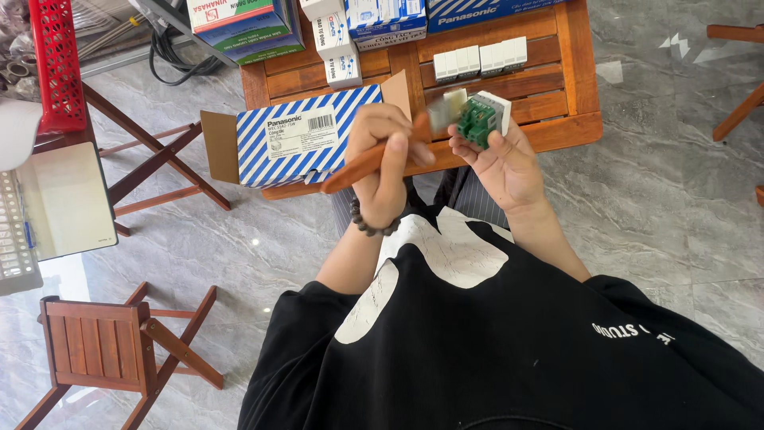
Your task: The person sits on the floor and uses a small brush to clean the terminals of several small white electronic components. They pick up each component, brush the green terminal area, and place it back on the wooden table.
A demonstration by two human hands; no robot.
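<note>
Likely an electrical-goods shop or small assembly corner. Grey marble-look tiled floor (660, 175). Slatted wooden table (557, 87) at far centre, stacked with boxed stock: blue-and-white striped carton (306, 147), more product boxes (247, 28). Row of white switch modules (480, 57) laid out. Folding wooden chairs (111, 342) near left. Red plastic basket (57, 64) far left.

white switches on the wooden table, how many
6, in one row on the wooden table: a group of three white switches, then another three; stacked boxes may hide others.

Left hand (387, 159) fisted, right hand (500, 159) pinching, both raised.
</note>
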